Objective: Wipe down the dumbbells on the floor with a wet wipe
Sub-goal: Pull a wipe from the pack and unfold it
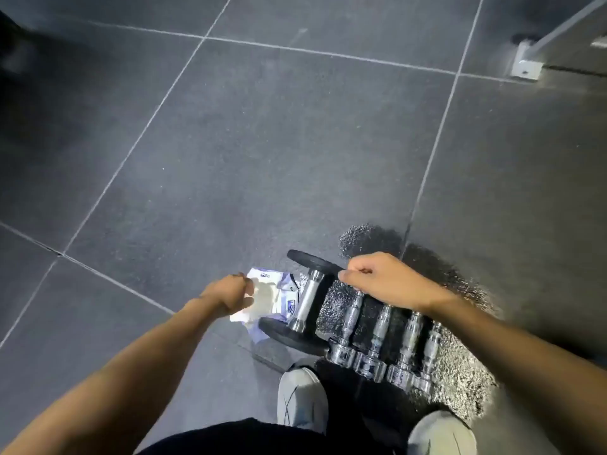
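left hand (226, 295) pinching the wet wipe (262, 297) just beside the dumbbells (307, 302), right hand (387, 280) curled over them, I can't tell its hold

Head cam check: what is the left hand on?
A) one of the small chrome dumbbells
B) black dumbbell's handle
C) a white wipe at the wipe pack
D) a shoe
C: the left hand has its fingers curled on a white wipe at the wipe pack, which lies just left of the black dumbbell.

left hand (226, 295) pinching wipe (262, 297), dumbbells (382, 326) beside
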Action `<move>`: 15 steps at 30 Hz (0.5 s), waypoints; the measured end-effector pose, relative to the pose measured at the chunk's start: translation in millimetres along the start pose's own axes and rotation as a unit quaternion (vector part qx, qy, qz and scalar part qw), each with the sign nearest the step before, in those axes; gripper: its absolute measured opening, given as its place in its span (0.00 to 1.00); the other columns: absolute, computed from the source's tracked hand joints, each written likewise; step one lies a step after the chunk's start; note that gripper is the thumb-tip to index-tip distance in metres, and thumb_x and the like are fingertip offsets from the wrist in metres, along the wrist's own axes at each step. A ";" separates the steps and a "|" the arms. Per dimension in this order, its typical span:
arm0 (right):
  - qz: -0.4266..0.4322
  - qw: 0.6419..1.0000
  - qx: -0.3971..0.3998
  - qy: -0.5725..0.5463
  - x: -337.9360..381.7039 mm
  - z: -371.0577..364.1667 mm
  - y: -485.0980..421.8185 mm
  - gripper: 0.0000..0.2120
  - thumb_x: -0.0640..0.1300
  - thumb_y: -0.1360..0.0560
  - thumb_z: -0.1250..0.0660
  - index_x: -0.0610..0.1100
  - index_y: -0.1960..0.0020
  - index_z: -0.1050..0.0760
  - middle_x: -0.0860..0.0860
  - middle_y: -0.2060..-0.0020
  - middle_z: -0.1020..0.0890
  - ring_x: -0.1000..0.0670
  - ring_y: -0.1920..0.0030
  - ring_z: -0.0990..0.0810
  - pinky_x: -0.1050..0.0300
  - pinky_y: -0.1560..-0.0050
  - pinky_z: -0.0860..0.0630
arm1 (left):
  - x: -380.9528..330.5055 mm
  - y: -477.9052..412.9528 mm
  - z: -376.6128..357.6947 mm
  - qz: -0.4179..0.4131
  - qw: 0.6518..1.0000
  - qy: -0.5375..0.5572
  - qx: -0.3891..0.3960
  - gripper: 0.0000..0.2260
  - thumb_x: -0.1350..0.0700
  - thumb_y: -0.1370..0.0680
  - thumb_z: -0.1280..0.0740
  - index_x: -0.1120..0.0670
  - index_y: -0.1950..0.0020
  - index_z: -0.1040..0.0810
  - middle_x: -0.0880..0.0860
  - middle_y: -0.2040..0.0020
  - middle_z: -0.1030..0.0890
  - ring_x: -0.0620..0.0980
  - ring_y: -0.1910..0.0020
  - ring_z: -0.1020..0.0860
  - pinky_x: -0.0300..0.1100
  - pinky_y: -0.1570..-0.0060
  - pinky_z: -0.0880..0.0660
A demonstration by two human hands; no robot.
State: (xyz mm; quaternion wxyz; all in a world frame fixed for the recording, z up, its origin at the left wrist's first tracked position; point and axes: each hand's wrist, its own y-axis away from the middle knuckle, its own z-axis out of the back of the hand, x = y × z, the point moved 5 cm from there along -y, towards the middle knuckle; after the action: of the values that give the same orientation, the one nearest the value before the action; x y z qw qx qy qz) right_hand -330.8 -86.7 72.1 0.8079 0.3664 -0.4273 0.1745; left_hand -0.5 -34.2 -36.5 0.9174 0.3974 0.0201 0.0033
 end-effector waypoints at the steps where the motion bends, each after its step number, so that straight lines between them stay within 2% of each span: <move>1: 0.023 1.000 0.009 0.019 -2.1 -14.5 -6.7 0.23 0.56 0.19 0.35 0.42 0.64 0.32 0.54 0.72 0.31 0.57 0.72 0.35 0.58 0.67 0.36 | 4.8 -8.6 -18.0 0.006 1.000 -0.013 -0.003 0.17 0.46 0.19 0.33 0.54 0.35 0.22 0.56 0.34 0.23 0.57 0.37 0.23 0.47 0.38 0.26; 3: 0.043 0.998 0.008 0.039 -5.3 -32.3 -18.0 0.22 0.55 0.19 0.34 0.42 0.65 0.31 0.55 0.72 0.31 0.58 0.73 0.35 0.63 0.70 0.37 | 10.1 -16.4 -34.2 0.030 0.999 -0.017 -0.012 0.22 0.42 0.20 0.32 0.52 0.31 0.25 0.55 0.32 0.24 0.57 0.35 0.24 0.49 0.38 0.26; 4: 0.059 0.997 0.014 0.048 -7.9 -43.4 -22.4 0.22 0.55 0.19 0.34 0.41 0.64 0.31 0.55 0.72 0.31 0.58 0.73 0.35 0.64 0.70 0.37 | 9.5 -15.6 -37.4 0.047 0.999 -0.010 -0.020 0.22 0.42 0.21 0.31 0.52 0.32 0.25 0.54 0.34 0.23 0.57 0.36 0.23 0.49 0.39 0.25; 5: 0.073 0.996 0.015 0.051 -9.4 -53.6 -22.1 0.22 0.54 0.19 0.34 0.40 0.64 0.31 0.55 0.72 0.31 0.58 0.73 0.34 0.64 0.70 0.37 | 10.0 -17.3 -44.8 0.056 0.998 -0.005 -0.030 0.19 0.42 0.22 0.30 0.51 0.37 0.24 0.54 0.37 0.21 0.58 0.38 0.22 0.49 0.43 0.24; 7: 0.083 0.995 0.007 0.045 -12.6 -63.9 -15.9 0.22 0.54 0.19 0.34 0.39 0.64 0.32 0.55 0.72 0.31 0.58 0.72 0.34 0.63 0.68 0.36 | 11.5 -14.6 -50.4 0.078 0.994 0.042 -0.064 0.08 0.46 0.23 0.30 0.48 0.52 0.25 0.54 0.45 0.18 0.59 0.46 0.21 0.46 0.52 0.26; 9: 0.072 0.997 -0.006 0.031 -16.5 -68.1 -6.9 0.22 0.54 0.20 0.34 0.40 0.64 0.33 0.54 0.71 0.30 0.57 0.71 0.33 0.59 0.66 0.34 | 12.6 -6.9 -49.6 0.099 0.985 0.104 -0.093 0.11 0.51 0.24 0.31 0.48 0.62 0.30 0.53 0.54 0.19 0.59 0.53 0.23 0.44 0.57 0.30; 11: 0.061 0.997 -0.011 0.037 -20.2 -71.0 2.7 0.22 0.56 0.20 0.35 0.43 0.65 0.33 0.54 0.72 0.30 0.56 0.72 0.33 0.56 0.65 0.31 | 11.5 1.4 -41.6 0.105 0.975 0.164 -0.106 0.11 0.52 0.24 0.31 0.51 0.63 0.30 0.53 0.60 0.21 0.57 0.58 0.23 0.44 0.59 0.29; 13: 0.058 0.997 -0.008 0.055 -21.1 -72.0 8.8 0.22 0.56 0.19 0.36 0.47 0.67 0.35 0.55 0.72 0.31 0.57 0.73 0.33 0.57 0.64 0.29 | 10.5 9.8 -26.6 0.095 0.944 0.286 -0.136 0.10 0.53 0.23 0.31 0.53 0.62 0.27 0.54 0.62 0.20 0.54 0.62 0.22 0.44 0.61 0.24; 15: 0.054 0.997 -0.013 0.060 -20.0 -69.9 12.2 0.21 0.55 0.19 0.36 0.47 0.67 0.35 0.55 0.72 0.31 0.57 0.73 0.33 0.58 0.64 0.28 | 10.6 18.9 -11.9 0.075 0.893 0.413 -0.163 0.10 0.59 0.22 0.31 0.54 0.62 0.28 0.53 0.65 0.22 0.49 0.67 0.25 0.41 0.66 0.25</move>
State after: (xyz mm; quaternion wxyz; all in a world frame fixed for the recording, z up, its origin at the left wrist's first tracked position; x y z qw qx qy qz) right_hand -310.3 -26.1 35.6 0.8263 0.3209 -0.3993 0.2342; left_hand 9.9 -12.4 -31.2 0.8755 0.2052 0.3662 0.2393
